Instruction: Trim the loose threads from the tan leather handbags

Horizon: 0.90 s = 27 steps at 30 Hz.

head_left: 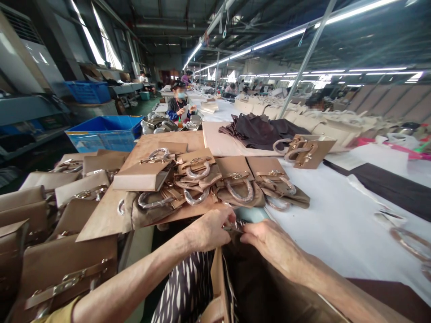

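Observation:
My left hand (213,228) pinches the top edge of a dark brown cloth lining (259,278) in front of my body. Close by on the right, my right hand (266,237) is closed on the same edge. Tan handbag material (218,273) hangs from the lining on its left side, so this looks like a handbag held with its lining out. What lies between the fingertips is small and partly hidden. Just beyond my hands, several tan handbags (235,181) with plastic-wrapped handles and metal clasps lie on a brown board (101,220).
More tan handbags (67,255) are piled at the left. Behind them stands a blue bin (106,134). Dark folded cloth (259,130) and an upright handbag (311,152) rest on the white table (323,215). A masked person (178,105) sits farther back.

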Each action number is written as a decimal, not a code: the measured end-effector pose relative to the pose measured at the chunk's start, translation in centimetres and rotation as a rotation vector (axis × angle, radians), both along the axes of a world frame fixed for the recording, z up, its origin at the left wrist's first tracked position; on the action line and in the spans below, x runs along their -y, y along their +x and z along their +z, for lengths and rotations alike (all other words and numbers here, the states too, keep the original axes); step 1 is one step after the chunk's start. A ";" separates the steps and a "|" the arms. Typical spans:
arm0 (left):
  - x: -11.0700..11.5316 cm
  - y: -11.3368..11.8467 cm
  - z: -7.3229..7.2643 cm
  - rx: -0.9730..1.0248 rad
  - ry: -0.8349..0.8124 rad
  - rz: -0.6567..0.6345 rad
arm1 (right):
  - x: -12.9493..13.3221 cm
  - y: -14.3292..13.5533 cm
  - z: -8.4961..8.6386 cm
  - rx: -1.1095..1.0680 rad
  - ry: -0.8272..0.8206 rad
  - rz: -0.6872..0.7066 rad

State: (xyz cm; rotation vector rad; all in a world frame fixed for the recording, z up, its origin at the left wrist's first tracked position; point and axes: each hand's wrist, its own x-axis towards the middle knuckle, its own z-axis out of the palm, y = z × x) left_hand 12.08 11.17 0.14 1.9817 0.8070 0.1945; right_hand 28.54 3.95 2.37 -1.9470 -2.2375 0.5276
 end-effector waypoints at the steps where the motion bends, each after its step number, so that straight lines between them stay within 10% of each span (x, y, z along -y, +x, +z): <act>1: -0.1 -0.1 -0.2 -0.011 -0.024 0.012 | 0.0 0.0 0.0 -0.006 -0.006 -0.006; 27: 0.7 1.0 0.3 -0.078 0.237 0.165 | 0.0 -1.0 -0.7 0.187 0.057 -0.005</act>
